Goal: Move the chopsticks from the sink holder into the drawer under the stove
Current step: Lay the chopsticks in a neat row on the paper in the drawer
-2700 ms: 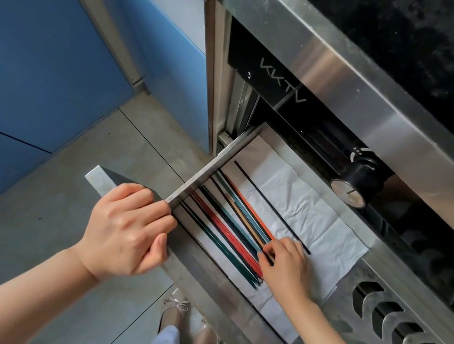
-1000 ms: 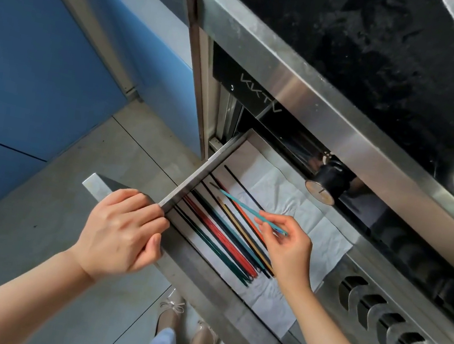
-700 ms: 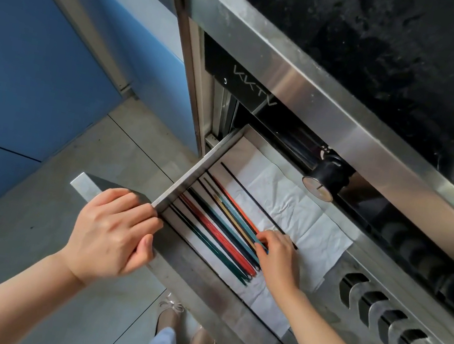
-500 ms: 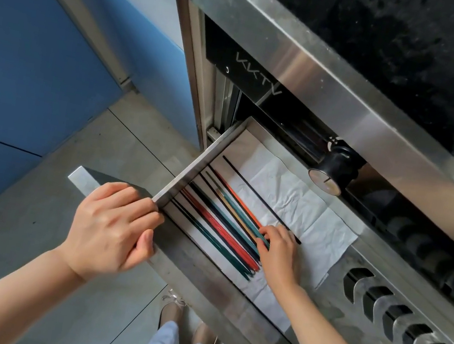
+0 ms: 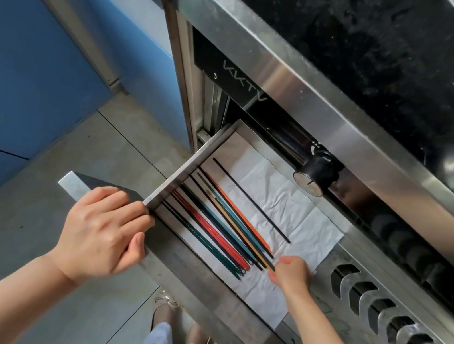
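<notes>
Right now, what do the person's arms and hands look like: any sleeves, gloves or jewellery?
Both forearms are bare, with no sleeves in view. The left hand and right hand wear no gloves, and no rings, watch or bracelets show. The fingernails look short and unpainted.

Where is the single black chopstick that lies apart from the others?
In the head view, the single black chopstick lies on the white paper liner in the open drawer, right of the coloured chopstick bundle and below the black stove knob.
</notes>
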`<state>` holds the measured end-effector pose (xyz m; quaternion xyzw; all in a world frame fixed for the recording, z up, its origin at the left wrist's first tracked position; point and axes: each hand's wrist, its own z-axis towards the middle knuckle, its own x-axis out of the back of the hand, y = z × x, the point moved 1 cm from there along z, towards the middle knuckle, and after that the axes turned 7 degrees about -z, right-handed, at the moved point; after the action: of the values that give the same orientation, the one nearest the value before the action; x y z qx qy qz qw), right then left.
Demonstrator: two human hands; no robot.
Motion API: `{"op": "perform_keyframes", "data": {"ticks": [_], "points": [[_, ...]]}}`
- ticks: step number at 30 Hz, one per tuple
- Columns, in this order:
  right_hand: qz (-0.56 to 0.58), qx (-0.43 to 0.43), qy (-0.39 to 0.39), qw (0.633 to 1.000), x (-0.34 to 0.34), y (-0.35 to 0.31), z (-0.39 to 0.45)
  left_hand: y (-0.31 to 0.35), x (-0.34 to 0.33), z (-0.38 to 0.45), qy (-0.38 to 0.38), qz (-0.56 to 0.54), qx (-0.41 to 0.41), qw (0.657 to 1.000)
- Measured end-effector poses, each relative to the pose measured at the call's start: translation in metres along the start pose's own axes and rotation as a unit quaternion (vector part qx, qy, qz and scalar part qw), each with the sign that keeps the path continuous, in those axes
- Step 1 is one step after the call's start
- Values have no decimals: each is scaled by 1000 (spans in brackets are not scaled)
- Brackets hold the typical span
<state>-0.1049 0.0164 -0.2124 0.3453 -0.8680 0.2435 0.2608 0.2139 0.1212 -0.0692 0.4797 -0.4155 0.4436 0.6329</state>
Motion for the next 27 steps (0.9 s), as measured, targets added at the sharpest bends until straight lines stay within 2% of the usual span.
{"op": "perform_keyframes", "data": {"ticks": [6,9,12,19,24,27], "points": [[-55,-10,9,998,4,16,0,-1,1,0,-4,-1,-1,1000],[-206,70,26,976,6,13,-14,0,1,0,-3,-1,-1,1000],[-259,148,36,954,8,16,-21,0,1,0,-4,-1,-2,1000],[-197,208,50,957,2,-6,-29,0,0,0,-1,-2,2,1000],[-135,218,47,965,-7,-25,-32,0,1,0,-1,0,0,1000],[-113,188,66,973,-2,-26,-30,0,1,0,-2,2,1,1000]]}}
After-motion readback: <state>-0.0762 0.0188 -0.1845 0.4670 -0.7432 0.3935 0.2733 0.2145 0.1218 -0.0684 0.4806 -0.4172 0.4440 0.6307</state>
